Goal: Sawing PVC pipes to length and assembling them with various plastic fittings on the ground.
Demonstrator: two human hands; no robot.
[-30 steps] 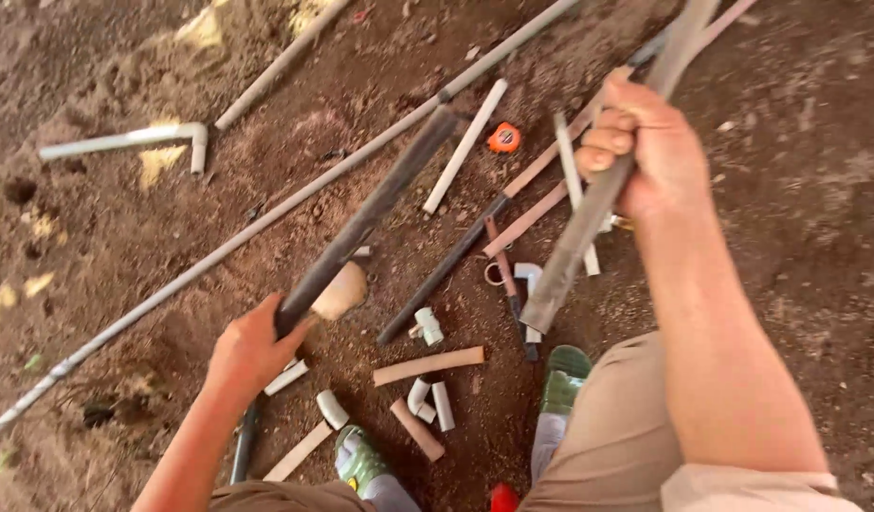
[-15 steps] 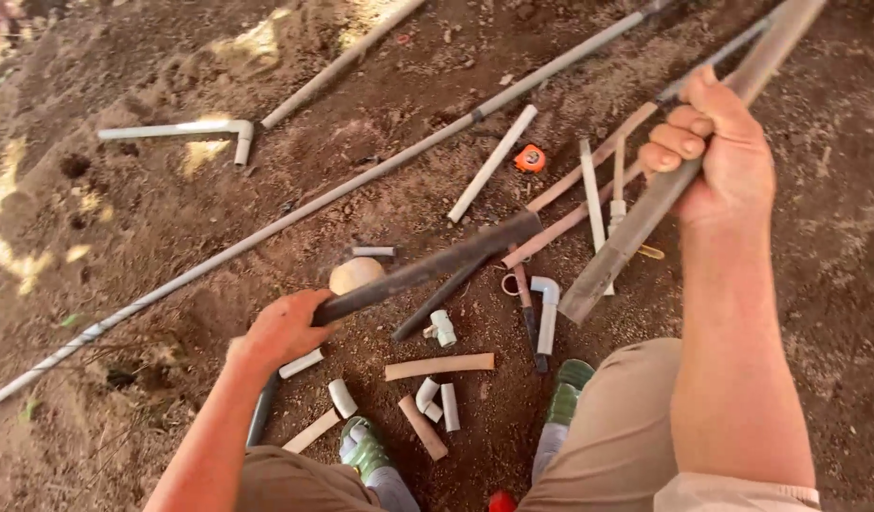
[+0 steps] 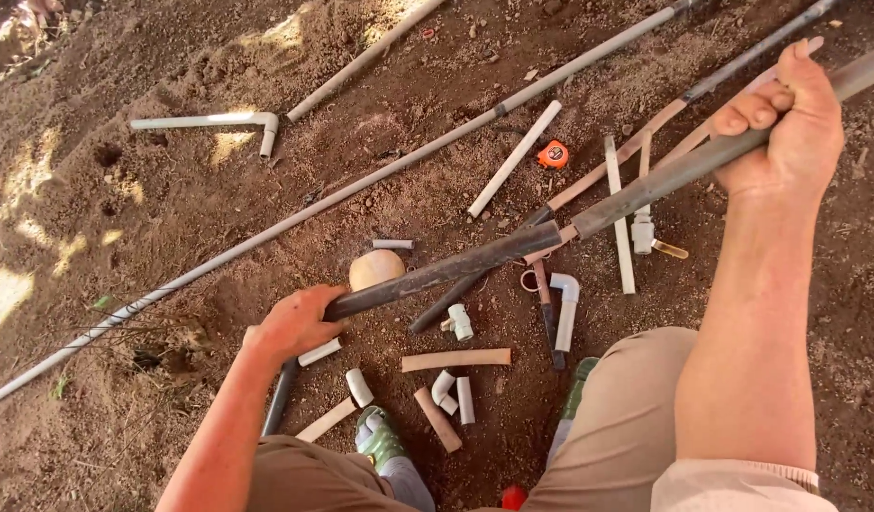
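**Two hands on a dark pipe above a scatter of cut pieces**

The fingers of the left hand (image 3: 290, 322) are wrapped tight around the lower end of a long dark pipe (image 3: 456, 267) at lower centre of the frame, while the right hand (image 3: 783, 123), upper right, is clenched on a lighter grey pipe (image 3: 674, 175) whose end meets the dark one near the middle of the picture. Together the two lengths run as one line, slanting from lower left to upper right, held clear of the ground. Whether they are fully seated into each other cannot be told; the seam between dark and grey is plainly visible.

Just beside the left hand sits a rounded tan object (image 3: 376, 269) on the soil. Below the pipe lie short white offcuts, a white elbow fitting (image 3: 566, 289) and brown tube pieces (image 3: 456, 359), loose and unjoined. An orange tape measure (image 3: 553, 154) rests above centre. A long white pipe (image 3: 266, 232) crosses the frame diagonally, and another with an elbow (image 3: 209, 121) lies at upper left, both already assembled on the bare earth (image 3: 96, 209). The person's knees and green sandals (image 3: 380, 438) fill the bottom edge.
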